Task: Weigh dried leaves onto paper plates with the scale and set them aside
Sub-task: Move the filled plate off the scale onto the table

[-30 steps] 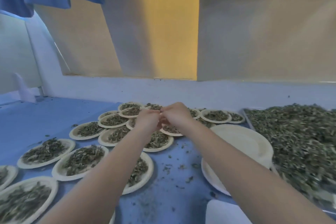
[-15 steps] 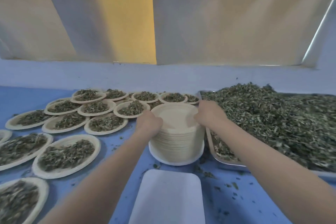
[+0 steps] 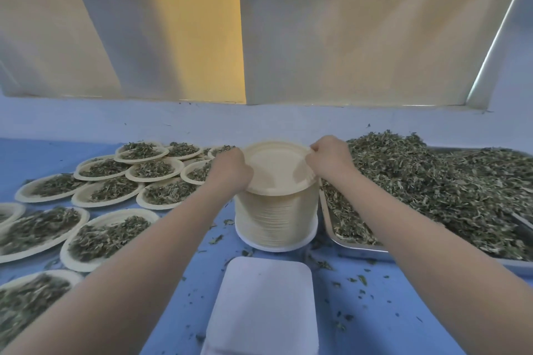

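From the head camera we look down on a blue worktop with both our bare arms reaching forward. At the middle of the worktop stands a tall stack of empty paper plates. The top plate sits tilted on it, lifted at its far side. Our left hand lies at the left rim of the top plate, its fingers curled over the edge; how firmly it holds we cannot tell. Our right hand pinches the plate's far right rim between thumb and curled fingers.

Just right of the stack, along the right edge of the worktop, a metal tray is heaped with dried leaves. The white scale lies at the near edge, in front of the stack and apart from it, with nothing on its platform. Filled plates, each bearing a small heap of leaves, crowd the left half of the worktop from the near left corner back to the far edge, many overlapping. Leaf crumbs are scattered on the blue surface around the scale
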The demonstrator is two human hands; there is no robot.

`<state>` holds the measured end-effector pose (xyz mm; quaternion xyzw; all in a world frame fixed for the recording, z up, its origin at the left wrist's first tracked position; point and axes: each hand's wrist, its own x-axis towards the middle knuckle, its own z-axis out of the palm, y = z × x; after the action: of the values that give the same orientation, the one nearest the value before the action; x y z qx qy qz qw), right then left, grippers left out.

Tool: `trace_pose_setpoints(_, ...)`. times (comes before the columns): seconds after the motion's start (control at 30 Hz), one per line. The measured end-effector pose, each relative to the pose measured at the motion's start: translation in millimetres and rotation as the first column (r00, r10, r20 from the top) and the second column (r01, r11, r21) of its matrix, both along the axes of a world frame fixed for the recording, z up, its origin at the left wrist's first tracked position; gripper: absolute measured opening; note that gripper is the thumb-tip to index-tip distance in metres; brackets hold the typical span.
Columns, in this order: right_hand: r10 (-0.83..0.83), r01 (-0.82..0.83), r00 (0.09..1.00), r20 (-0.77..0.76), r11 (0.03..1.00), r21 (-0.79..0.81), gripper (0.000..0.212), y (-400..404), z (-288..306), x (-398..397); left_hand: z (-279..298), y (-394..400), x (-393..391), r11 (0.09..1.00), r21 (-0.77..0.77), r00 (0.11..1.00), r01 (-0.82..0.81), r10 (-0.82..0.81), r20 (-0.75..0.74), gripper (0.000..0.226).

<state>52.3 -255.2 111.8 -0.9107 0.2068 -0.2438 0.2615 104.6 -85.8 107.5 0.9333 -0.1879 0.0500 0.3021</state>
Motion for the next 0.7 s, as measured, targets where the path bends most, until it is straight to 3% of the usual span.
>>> trace_pose_setpoints(0.1, -0.020, 0.009, 0.996, 0.084, 0.992, 0.127, 0.037, 4.2, 6.2, -9.7, 4.5, 13.5, -12.5, 0.994, -0.108, 0.999, 0.022, -0.017, 0.046, 0.030)
trace_pose_setpoints(0.3, 0.025, -0.076, 0.980, 0.196, 0.964, 0.253, 0.037, 20.2, -7.6, -62.8, 0.2, 53.4, -55.7, 0.967, -0.252, 0.995, 0.034, -0.010, 0.098, 0.019)
trace_pose_setpoints(0.43, 0.091, -0.150, 0.970, 0.223, 0.953, 0.262, 0.033, 37.3, -37.3, -103.9, -31.1, 80.7, -94.9, 0.981, -0.188, 0.993, 0.059, -0.038, 0.111, 0.015)
trace_pose_setpoints(0.5, 0.127, -0.192, 0.966, 0.224, 0.936, 0.296, 0.022, 43.7, -54.0, -117.6, -48.1, 90.3, -107.3, 0.981, -0.192, 0.995, 0.038, -0.020, 0.094, 0.019)
trace_pose_setpoints(0.6, 0.143, -0.192, 0.974, 0.178, 0.933, 0.303, 0.032, 52.2, -77.8, -127.5, -70.4, 97.1, -114.8, 0.974, -0.225, 1.000, 0.005, -0.002, 0.013, 0.022)
trace_pose_setpoints(0.7, 0.157, -0.204, 0.975, 0.155, 0.913, 0.354, 0.029, 56.0, -99.5, -129.7, -89.7, 94.5, -116.6, 0.966, -0.255, 0.998, -0.029, 0.013, -0.064, 0.022)
